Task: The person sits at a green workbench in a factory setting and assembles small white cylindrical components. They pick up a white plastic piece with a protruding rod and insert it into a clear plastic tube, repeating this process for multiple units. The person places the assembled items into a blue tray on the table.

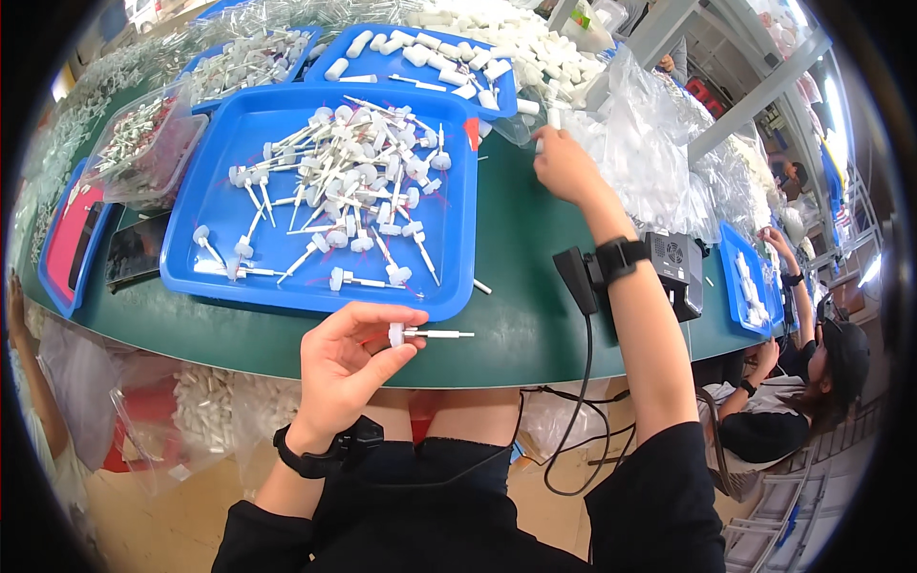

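Note:
Near the front table edge, my left hand pinches a small white plastic part by its round, disc-like head. Its thin stem points to the right. My right hand is stretched out to the far right of the large tray, fingers closed at a white cylindrical piece; the fingertips are partly hidden. Between the two hands lies the large blue tray, which holds a heap of similar white stemmed parts with fine pink threads among them.
Behind stand a blue tray of white cylinders and a clear tub of thin rods. Clear plastic bags lie at right, near a black box with a fan grille. A cable hangs over the edge. Another person works at right.

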Action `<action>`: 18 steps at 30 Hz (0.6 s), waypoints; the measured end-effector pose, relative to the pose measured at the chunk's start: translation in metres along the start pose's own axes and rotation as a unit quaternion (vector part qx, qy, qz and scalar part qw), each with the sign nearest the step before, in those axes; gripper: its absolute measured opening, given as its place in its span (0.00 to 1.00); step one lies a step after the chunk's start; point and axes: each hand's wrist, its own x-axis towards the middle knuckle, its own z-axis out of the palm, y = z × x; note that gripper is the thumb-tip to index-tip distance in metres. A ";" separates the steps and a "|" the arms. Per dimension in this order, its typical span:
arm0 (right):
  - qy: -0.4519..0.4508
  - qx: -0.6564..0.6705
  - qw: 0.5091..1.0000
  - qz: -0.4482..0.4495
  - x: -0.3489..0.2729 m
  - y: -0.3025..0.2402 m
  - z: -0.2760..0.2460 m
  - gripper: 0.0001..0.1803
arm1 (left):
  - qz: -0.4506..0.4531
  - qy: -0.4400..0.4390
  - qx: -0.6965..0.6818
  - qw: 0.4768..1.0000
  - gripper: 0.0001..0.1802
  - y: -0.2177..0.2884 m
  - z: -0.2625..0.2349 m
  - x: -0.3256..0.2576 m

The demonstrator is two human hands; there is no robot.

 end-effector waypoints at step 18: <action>-0.027 0.172 0.966 0.193 0.034 -0.033 -0.006 0.16 | 0.012 0.013 0.003 1.000 0.13 -0.002 0.004 0.001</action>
